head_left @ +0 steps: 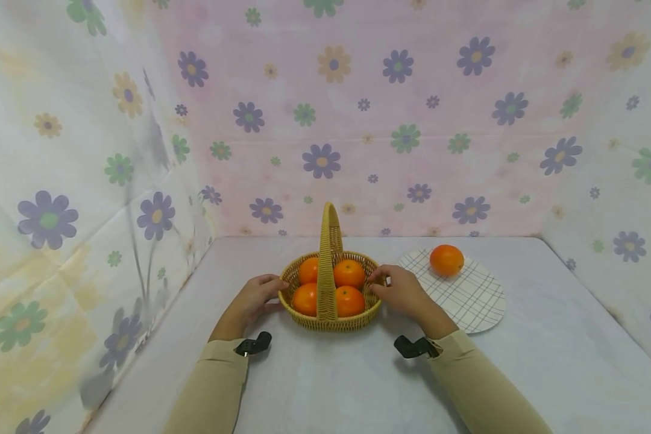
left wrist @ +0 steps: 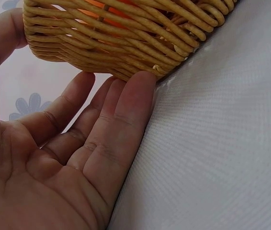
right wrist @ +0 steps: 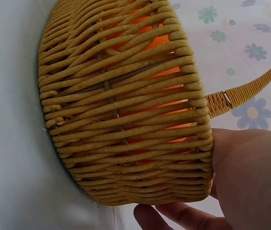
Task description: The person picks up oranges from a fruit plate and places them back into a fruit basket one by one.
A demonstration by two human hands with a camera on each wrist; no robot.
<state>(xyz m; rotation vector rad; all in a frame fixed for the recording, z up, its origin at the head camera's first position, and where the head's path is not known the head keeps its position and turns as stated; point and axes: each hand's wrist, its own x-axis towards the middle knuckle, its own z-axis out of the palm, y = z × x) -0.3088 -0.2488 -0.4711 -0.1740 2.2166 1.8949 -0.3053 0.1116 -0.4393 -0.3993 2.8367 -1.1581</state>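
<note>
A yellow woven basket (head_left: 333,325) with a tall arched handle (head_left: 325,265) stands upright on the table, holding several oranges (head_left: 349,274). At its left side, my left hand (head_left: 255,296) grips it; in the left wrist view the thumb touches the rim and the fingers (left wrist: 135,100) reach against the lower wall. My right hand (head_left: 404,294) holds the opposite end, thumb at the rim. The right wrist view shows the basket's woven wall (right wrist: 126,110), with fingertips (right wrist: 150,216) beside it, partly hidden.
To the right lies a white rounded plate or mat (head_left: 477,301) with dark grid lines, bearing a single orange (head_left: 446,260). A white cloth covers the table (head_left: 325,386). Flower-printed cloth (head_left: 282,132) hangs behind and on both sides.
</note>
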